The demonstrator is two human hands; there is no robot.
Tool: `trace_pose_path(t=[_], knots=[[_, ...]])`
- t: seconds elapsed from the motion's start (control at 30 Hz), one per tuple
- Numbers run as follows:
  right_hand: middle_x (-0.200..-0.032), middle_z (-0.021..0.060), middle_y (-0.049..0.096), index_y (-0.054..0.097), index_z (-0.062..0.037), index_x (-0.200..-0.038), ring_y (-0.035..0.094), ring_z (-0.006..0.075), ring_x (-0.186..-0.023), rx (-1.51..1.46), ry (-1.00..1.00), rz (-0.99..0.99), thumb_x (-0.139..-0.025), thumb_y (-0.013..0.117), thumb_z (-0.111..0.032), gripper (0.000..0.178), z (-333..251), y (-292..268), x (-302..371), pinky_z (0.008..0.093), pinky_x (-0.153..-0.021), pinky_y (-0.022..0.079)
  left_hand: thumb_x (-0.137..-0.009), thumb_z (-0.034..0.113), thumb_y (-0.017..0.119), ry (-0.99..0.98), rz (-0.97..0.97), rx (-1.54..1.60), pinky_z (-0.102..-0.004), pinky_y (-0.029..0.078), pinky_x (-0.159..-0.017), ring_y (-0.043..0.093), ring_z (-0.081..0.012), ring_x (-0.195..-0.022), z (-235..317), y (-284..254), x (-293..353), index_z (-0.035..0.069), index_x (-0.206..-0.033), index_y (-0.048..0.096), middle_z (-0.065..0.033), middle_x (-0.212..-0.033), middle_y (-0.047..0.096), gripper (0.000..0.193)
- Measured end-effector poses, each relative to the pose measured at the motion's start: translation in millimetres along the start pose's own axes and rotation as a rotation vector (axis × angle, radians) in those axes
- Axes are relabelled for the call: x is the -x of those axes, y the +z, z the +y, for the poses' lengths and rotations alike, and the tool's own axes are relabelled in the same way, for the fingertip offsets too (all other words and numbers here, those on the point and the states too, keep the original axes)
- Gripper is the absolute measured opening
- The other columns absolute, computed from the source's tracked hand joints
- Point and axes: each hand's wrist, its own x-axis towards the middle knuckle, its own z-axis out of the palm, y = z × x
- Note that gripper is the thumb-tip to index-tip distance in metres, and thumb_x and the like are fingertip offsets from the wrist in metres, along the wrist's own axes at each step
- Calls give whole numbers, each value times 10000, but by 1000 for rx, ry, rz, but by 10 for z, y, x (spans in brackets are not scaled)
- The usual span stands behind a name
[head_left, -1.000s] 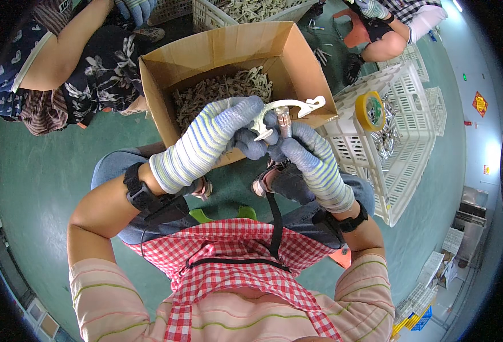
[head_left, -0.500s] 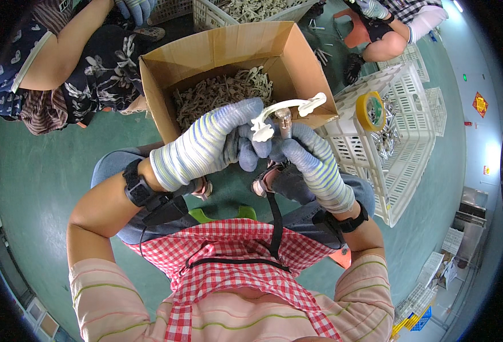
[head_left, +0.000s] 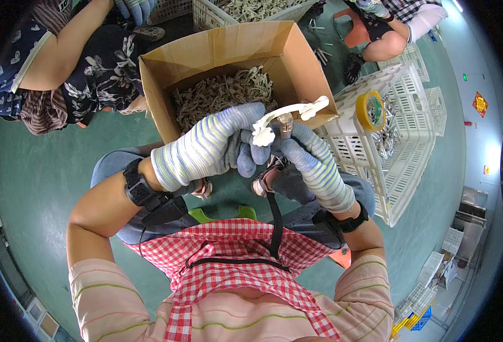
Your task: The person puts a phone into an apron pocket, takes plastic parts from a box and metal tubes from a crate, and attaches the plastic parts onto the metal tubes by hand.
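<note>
In front of my body, both gloved hands meet just over the near edge of a cardboard box. My left hand is closed on a curved white part with a flared near end and a knobbed far end. My right hand is closed round a short, brownish metal rod that stands up from the fingers, its blunt top against or just under the white part's arch. The rod's lower end is hidden. Inside the box lies a heap of similar pale parts.
At right a white plastic crate holds shiny metal pieces, with a yellow tape roll at its rim. Another crate of pale parts stands behind the box. One person sits at left, another at far right.
The white part has tilted slightly, its flared end now a little lower and its knobbed end slightly farther right. Both hands hold their grip almost in place.
</note>
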Motion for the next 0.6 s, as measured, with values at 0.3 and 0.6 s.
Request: trace_pose_path(t=[0.3, 0.6], knots=[[-1066, 33, 630, 580, -41, -1219, 589, 68, -926, 8, -31, 55, -945, 575, -117, 285, -81, 58, 8, 185, -627, 501, -969, 424, 509, -21, -12, -50, -248, 510, -586, 608, -128, -604, -34, -6, -1, 68, -959, 636, -53, -776, 650, 378], [-1077, 33, 614, 585, -41, -1189, 574, 80, -946, 47, -131, 31, -952, 573, -123, 252, -23, 16, 2, 210, -716, 490, -971, 380, 543, 74, -98, -3, -240, 492, -657, 592, -113, -738, -117, -107, -39, 56, -1052, 606, -36, -903, 626, 340]])
